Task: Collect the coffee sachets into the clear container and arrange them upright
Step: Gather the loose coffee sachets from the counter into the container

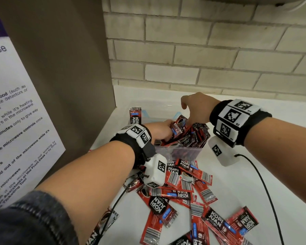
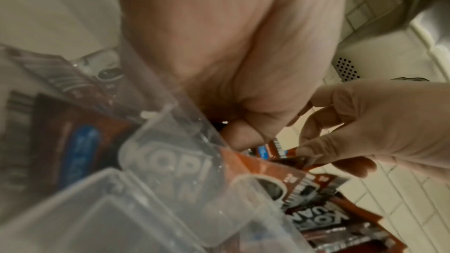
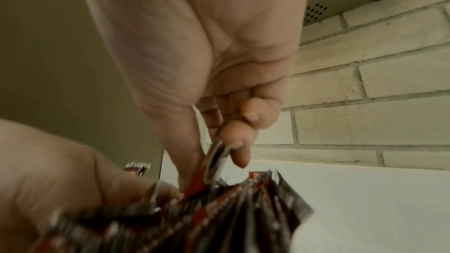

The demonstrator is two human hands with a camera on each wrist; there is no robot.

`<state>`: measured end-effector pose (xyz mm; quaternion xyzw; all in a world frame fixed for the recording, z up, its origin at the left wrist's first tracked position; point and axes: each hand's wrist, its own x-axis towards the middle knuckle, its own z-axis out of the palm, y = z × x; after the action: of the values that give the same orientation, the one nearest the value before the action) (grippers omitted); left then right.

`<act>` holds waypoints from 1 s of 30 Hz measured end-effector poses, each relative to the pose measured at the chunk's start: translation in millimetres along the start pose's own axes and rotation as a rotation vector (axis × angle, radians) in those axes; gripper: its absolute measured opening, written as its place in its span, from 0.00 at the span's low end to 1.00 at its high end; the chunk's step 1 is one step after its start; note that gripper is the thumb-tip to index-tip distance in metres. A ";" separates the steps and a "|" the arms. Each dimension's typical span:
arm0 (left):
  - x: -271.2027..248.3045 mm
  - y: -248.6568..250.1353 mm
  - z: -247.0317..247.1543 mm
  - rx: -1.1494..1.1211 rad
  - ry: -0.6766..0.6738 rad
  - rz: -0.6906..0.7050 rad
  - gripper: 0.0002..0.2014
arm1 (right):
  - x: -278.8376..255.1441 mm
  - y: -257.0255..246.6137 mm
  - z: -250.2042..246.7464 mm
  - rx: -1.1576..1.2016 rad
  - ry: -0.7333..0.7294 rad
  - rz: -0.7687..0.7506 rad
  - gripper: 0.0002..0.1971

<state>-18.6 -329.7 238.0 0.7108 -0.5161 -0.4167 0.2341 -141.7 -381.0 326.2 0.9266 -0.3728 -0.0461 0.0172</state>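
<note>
A clear container (image 1: 180, 151) stands on the white counter with several red and black coffee sachets (image 1: 196, 133) upright inside. My left hand (image 1: 166, 131) reaches into its left side, fingers curled around sachets there; in the left wrist view the curled fingers (image 2: 243, 132) lie just past the clear wall (image 2: 170, 180). My right hand (image 1: 187, 121) hovers over the container and pinches the top of one sachet (image 1: 179, 125) between thumb and fingers, seen close up in the right wrist view (image 3: 216, 159). A pile of loose sachets (image 1: 180, 191) lies in front of the container.
A brown panel (image 1: 69, 68) with a printed notice rises close on the left, and a brick wall (image 1: 201, 59) stands behind. One sachet (image 1: 135, 115) leans upright by the panel. A blue-clipped lid (image 1: 147, 114) lies behind the container. Black cables (image 1: 265, 188) cross the counter.
</note>
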 end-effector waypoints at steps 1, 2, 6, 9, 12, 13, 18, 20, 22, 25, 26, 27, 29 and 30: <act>0.7 -0.9 0.0 0.020 -0.001 -0.007 0.34 | -1.0 -1.4 2.3 -0.033 0.010 -0.011 0.25; 1.2 -0.9 0.3 0.035 -0.002 -0.015 0.33 | -1.6 -2.6 4.7 -0.061 0.008 -0.026 0.24; 0.1 0.3 2.6 -0.062 -0.090 -0.022 0.24 | -3.2 0.6 4.1 0.022 0.005 -0.010 0.21; -4.7 -3.1 0.4 -0.398 -0.179 -0.055 0.27 | -8.8 14.6 -3.9 0.292 0.125 0.095 0.17; -11.0 -9.7 -6.7 -0.552 -0.297 -0.030 0.35 | -19.7 34.4 -1.9 0.623 0.087 0.257 0.15; -11.0 -12.0 -8.8 -0.564 -0.350 -0.017 0.36 | -24.9 40.1 1.7 0.709 0.007 0.302 0.17; -16.7 7.7 -6.4 -0.182 -0.418 -0.076 0.26 | -42.3 56.8 32.8 0.818 -0.407 0.331 0.44; -12.4 12.1 -1.6 -0.130 -0.372 -0.131 0.24 | -45.2 54.8 43.4 0.847 -0.459 0.283 0.43; -9.8 13.3 3.8 -0.146 -0.327 -0.138 0.27 | -46.1 52.2 50.7 0.882 -0.463 0.246 0.38; -4.7 11.8 5.3 -0.129 -0.267 -0.113 0.22 | -45.5 49.6 54.9 0.934 -0.433 0.220 0.30; -3.3 11.8 4.2 -0.097 -0.273 -0.123 0.21 | -45.0 49.1 54.9 0.936 -0.428 0.209 0.28; -1.1 10.9 3.1 -0.016 -0.282 -0.118 0.20 | -44.4 48.4 54.7 0.932 -0.423 0.202 0.28; 2.3 10.7 0.9 0.188 -0.268 -0.090 0.16 | -43.7 48.2 54.3 0.918 -0.410 0.197 0.26; 3.1 11.3 0.8 0.280 -0.246 -0.074 0.16 | -43.3 48.6 54.6 0.912 -0.408 0.192 0.25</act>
<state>-25.0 -336.5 245.1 0.6986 -0.5673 -0.4329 0.0525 -211.6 -386.0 278.3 0.7734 -0.4344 -0.0568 -0.4581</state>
